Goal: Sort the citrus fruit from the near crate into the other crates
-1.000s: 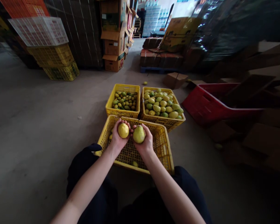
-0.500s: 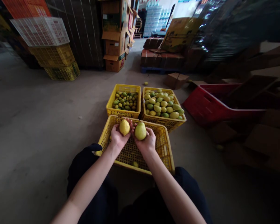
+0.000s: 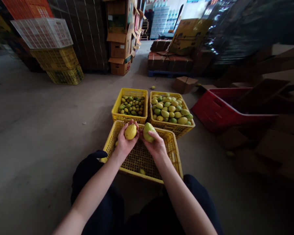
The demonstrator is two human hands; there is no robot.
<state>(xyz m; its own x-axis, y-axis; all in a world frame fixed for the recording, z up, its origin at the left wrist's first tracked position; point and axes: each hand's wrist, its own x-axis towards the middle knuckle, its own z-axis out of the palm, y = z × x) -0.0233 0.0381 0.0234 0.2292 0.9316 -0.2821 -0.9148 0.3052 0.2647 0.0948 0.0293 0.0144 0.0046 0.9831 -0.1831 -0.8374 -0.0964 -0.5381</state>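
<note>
Cupped in my left hand (image 3: 122,144) is a yellow lemon (image 3: 130,132), the fingers curled around its far side. My right hand (image 3: 158,146) grips a larger green-yellow lemon (image 3: 147,130), with the thumb laid across it. Both hands are side by side above the front yellow crate (image 3: 174,153). A lemon (image 3: 142,171) lies at the near edge of that crate's bottom, and part of another shows by its left wall. Just beyond stand a crate of small, darker lemons (image 3: 131,107) and a crate of larger lemons (image 3: 171,109).
To the right is a red crate (image 3: 210,109) beside flattened cardboard. A small carton (image 3: 185,85) and a loose lemon (image 3: 153,87) are on the floor behind the crates. Stacked crates (image 3: 55,58) stand at the left, stacked boxes (image 3: 120,49) at the back.
Both lemons have been turned in my hands. My right thumb has come over the green-yellow lemon, which now tilts. The crates have stayed in place.
</note>
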